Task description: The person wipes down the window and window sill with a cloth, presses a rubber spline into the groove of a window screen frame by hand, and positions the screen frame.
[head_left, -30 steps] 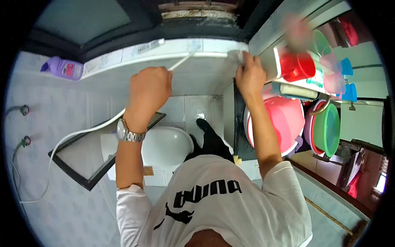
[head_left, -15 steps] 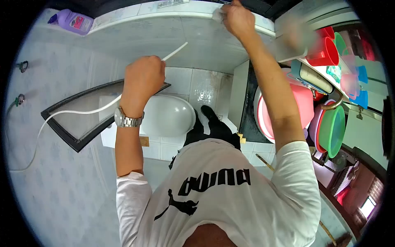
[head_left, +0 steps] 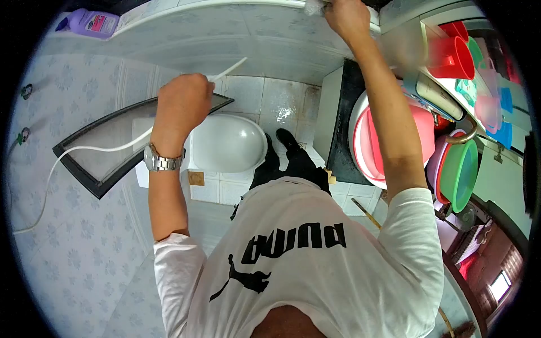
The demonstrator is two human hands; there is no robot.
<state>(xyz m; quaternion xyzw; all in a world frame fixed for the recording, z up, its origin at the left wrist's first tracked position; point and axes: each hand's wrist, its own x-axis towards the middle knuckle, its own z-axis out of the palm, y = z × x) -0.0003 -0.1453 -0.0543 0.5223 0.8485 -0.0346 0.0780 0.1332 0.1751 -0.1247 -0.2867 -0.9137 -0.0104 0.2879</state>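
My left hand (head_left: 183, 104), with a metal watch on its wrist, is closed around a white hose (head_left: 107, 149). The hose's cut end sticks out past the fingers, and the rest trails down to the left wall. At the top edge of the view, my right hand (head_left: 348, 21) is closed on a crumpled whitish wad (head_left: 314, 7) at the white ledge (head_left: 225, 5). I cannot tell what the wad is made of. Under my left forearm a black-framed mesh screen (head_left: 93, 143) leans beside the white toilet (head_left: 228, 143).
A purple bottle (head_left: 97, 23) stands on the ledge at left. At right, a pink basin (head_left: 394, 135) rests on the black counter (head_left: 350, 90). Beyond it are a red cup (head_left: 455, 58) and a green basin (head_left: 459, 174). Two wall taps (head_left: 23, 135) sit at far left.
My right hand has slid to the right along the ledge with the wad. My left hand has shifted slightly left, still holding the hose. The whole view has tilted a little.
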